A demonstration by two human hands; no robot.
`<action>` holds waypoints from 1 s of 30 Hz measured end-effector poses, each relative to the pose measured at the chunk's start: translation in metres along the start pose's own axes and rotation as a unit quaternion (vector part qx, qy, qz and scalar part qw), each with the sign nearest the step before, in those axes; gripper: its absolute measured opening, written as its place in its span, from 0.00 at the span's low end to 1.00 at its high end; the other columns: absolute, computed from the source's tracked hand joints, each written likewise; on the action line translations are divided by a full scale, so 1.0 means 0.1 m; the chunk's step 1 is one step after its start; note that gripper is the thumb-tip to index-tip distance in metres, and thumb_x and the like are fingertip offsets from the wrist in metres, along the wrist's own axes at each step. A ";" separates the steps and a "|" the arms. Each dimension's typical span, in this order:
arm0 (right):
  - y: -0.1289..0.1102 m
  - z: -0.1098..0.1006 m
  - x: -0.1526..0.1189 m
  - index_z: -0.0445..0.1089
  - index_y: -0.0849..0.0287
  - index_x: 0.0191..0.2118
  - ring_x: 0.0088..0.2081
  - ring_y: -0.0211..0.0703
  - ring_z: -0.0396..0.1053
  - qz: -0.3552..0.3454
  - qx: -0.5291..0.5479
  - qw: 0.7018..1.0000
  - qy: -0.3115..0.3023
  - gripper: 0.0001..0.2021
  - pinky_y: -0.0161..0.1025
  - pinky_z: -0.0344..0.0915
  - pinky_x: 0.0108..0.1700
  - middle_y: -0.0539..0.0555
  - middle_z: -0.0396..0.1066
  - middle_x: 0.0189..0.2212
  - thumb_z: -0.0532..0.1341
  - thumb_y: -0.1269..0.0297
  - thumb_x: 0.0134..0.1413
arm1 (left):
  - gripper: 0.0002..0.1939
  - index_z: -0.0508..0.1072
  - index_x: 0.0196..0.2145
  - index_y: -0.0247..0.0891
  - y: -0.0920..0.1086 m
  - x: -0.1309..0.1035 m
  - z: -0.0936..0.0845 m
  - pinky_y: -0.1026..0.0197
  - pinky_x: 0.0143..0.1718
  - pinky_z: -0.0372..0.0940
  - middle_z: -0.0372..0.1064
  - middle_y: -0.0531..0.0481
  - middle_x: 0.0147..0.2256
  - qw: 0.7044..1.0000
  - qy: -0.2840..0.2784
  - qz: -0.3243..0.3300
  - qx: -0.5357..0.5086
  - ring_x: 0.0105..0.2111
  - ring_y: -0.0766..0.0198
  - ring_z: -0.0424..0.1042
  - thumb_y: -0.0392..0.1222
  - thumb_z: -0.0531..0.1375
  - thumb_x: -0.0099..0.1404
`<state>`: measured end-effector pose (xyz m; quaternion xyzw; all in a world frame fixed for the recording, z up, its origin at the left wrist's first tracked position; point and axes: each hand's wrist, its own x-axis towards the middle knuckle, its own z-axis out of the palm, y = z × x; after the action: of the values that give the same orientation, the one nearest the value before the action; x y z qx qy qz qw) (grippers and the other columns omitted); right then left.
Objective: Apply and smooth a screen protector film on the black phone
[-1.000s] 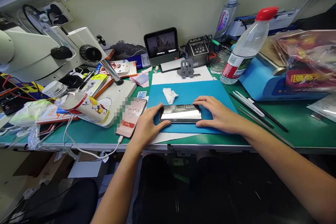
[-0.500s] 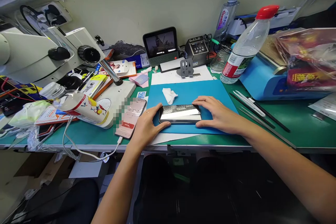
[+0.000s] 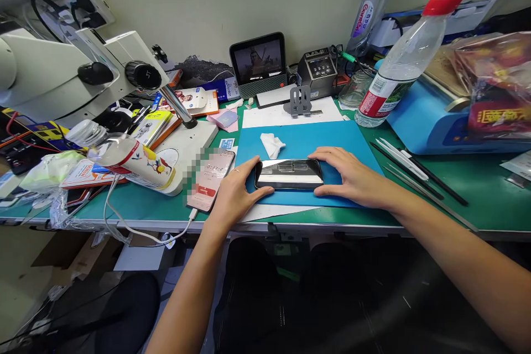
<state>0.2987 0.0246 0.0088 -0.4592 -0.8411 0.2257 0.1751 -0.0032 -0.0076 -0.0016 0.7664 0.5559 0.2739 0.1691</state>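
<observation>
A dark smartphone (image 3: 289,175) lies sideways over the blue mat (image 3: 348,138), its glossy screen facing up and reflecting light. My left hand (image 3: 238,191) grips its left end, thumb at the near edge and fingers at the far corner. Around the right end, my right hand (image 3: 350,180) holds it the same way, thumb near and fingers far. Just beyond the phone sits a crumpled white tissue (image 3: 272,145). Left of my left hand, a second phone (image 3: 209,180) with a lit screen rests on the green bench, a white cable plugged into its lower end.
Tweezers and pen-like tools (image 3: 418,177) lie right of the mat. A red-capped bottle (image 3: 388,86) stands behind them beside a blue machine (image 3: 418,124). On the left are a microscope (image 3: 50,74) and a tilted bottle (image 3: 136,163). A small display (image 3: 259,61) stands at the back.
The whole view has shifted slightly as my head moved. Both hands keep their hold on the smartphone, which shows little movement on the mat.
</observation>
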 end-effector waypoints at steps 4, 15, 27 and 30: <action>-0.02 -0.01 0.01 0.66 0.50 0.63 0.64 0.69 0.59 0.002 -0.003 1.000 -0.009 0.38 0.66 0.58 0.62 0.62 0.65 0.62 0.63 0.35 0.51 | 0.36 0.63 0.66 0.44 -0.01 0.00 0.00 0.49 0.62 0.64 0.68 0.45 0.62 1.000 -0.001 0.001 -0.008 0.61 0.50 0.68 0.47 0.70 0.63; 0.01 0.01 0.01 0.67 0.51 0.61 0.63 0.69 0.61 0.012 -0.008 1.000 -0.003 0.37 0.64 0.60 0.62 0.62 0.66 0.62 0.64 0.36 0.49 | 0.35 0.64 0.65 0.45 0.01 0.02 -0.01 0.49 0.62 0.63 0.68 0.46 0.62 1.000 -0.003 -0.003 -0.025 0.61 0.50 0.68 0.48 0.70 0.64; 0.03 0.01 0.02 0.65 0.53 0.62 0.64 0.69 0.59 0.014 -0.007 1.000 -0.013 0.39 0.64 0.59 0.63 0.62 0.66 0.62 0.64 0.35 0.49 | 0.34 0.64 0.65 0.43 0.00 0.02 0.00 0.49 0.62 0.64 0.69 0.44 0.61 1.000 0.001 0.012 -0.018 0.61 0.51 0.68 0.48 0.69 0.64; 0.03 0.01 0.02 0.65 0.54 0.63 0.65 0.69 0.58 0.016 -0.009 1.000 -0.019 0.40 0.64 0.58 0.63 0.63 0.64 0.63 0.63 0.34 0.50 | 0.34 0.64 0.65 0.43 -0.01 0.01 0.01 0.49 0.61 0.64 0.69 0.44 0.61 1.000 0.002 0.013 -0.012 0.61 0.51 0.67 0.49 0.68 0.65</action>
<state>0.2988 0.0277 0.0062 -0.4701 -0.8388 0.2291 0.1514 -0.0029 -0.0061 -0.0021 0.7711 0.5428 0.2845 0.1730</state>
